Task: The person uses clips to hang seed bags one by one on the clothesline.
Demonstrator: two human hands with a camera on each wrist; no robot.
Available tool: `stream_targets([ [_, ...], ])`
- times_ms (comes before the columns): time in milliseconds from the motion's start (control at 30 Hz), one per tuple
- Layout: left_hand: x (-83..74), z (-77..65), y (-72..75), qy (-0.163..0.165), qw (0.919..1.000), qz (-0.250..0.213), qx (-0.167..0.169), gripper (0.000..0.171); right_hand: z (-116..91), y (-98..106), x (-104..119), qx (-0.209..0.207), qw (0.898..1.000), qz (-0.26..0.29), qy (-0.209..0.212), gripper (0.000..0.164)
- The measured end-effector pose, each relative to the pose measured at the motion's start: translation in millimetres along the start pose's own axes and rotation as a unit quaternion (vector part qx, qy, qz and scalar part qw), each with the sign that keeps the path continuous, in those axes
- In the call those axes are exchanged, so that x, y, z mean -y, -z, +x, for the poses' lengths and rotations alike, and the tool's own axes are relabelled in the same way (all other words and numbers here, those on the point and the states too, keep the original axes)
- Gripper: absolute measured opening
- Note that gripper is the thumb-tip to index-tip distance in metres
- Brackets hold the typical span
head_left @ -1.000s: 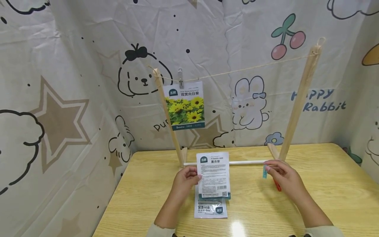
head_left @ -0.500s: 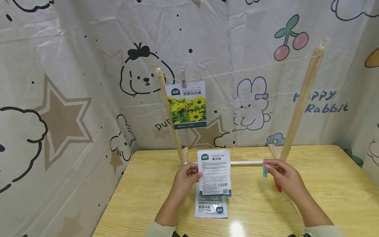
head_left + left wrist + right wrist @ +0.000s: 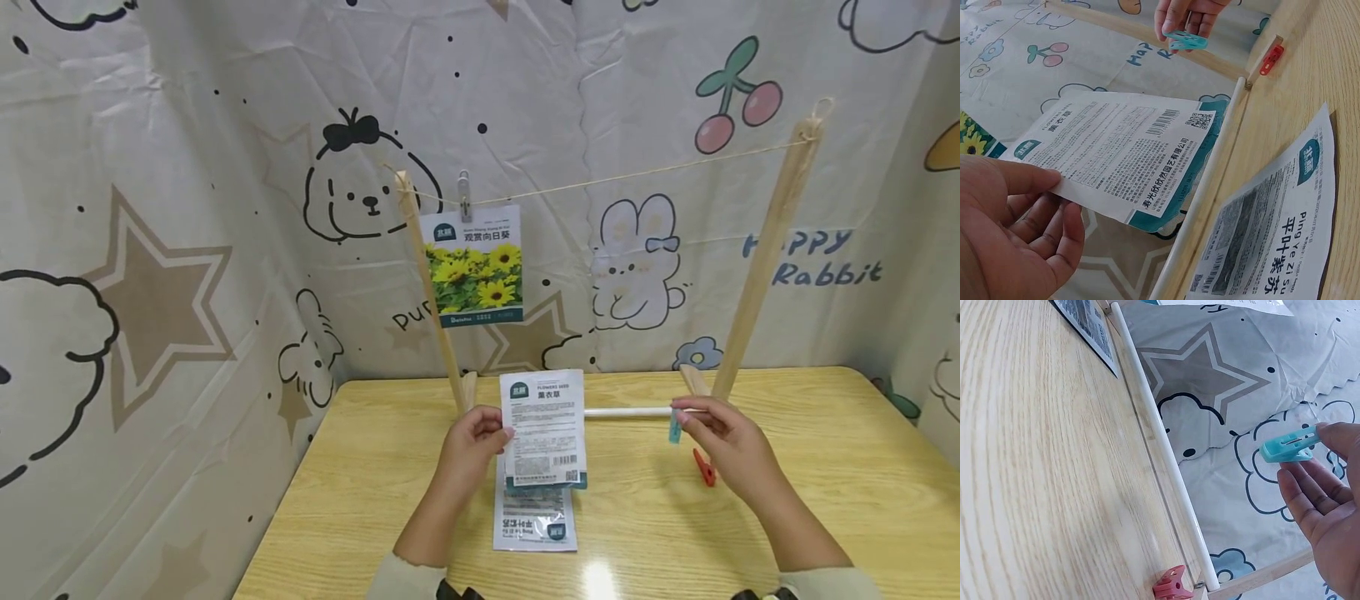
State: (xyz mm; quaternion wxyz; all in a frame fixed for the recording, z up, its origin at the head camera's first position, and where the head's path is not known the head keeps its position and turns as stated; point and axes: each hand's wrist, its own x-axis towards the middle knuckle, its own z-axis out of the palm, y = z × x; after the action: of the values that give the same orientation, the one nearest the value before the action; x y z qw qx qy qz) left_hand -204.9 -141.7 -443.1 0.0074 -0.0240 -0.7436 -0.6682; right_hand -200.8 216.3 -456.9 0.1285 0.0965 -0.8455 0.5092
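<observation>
A: Fingers first. How do they stand?

B: Narrow, both sets. Left hand [image 3: 474, 446] pinches the nine o'clock edge of an upright white seed packet [image 3: 542, 429], held clear of the table [image 3: 375, 500]. Right hand [image 3: 723, 442] pinches a turquoise clip [image 3: 675, 428], well apart, at the packet's three o'clock.

A: Just beyond the hands?

B: Second packet [image 3: 535, 529] flat on the table, at the held one's six o'clock and partly covered by it in the head view. Red clip [image 3: 703, 468] on the wood, near five o'clock of the turquoise one.

A: Farther out?

B: White rod [image 3: 626, 412] behind, toward three o'clock. Sunflower packet [image 3: 472, 271] at eleven, hung from a string [image 3: 637, 173] by a clear clip [image 3: 465, 200].
</observation>
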Motion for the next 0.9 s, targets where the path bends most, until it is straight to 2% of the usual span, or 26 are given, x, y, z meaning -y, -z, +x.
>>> stream_targets([
  [433,-12.4,3.9,-1.9,0.003,0.9998,0.019,-0.008,0.021,0.2,4.5,5.8,0.003,1.000,-0.003,0.006,0.030],
  [900,-18.5,11.1,3.4,-0.005,0.9992,0.039,-0.006,0.018,0.7,5.7,6.4,0.006,1.000,0.004,0.013,0.030],
])
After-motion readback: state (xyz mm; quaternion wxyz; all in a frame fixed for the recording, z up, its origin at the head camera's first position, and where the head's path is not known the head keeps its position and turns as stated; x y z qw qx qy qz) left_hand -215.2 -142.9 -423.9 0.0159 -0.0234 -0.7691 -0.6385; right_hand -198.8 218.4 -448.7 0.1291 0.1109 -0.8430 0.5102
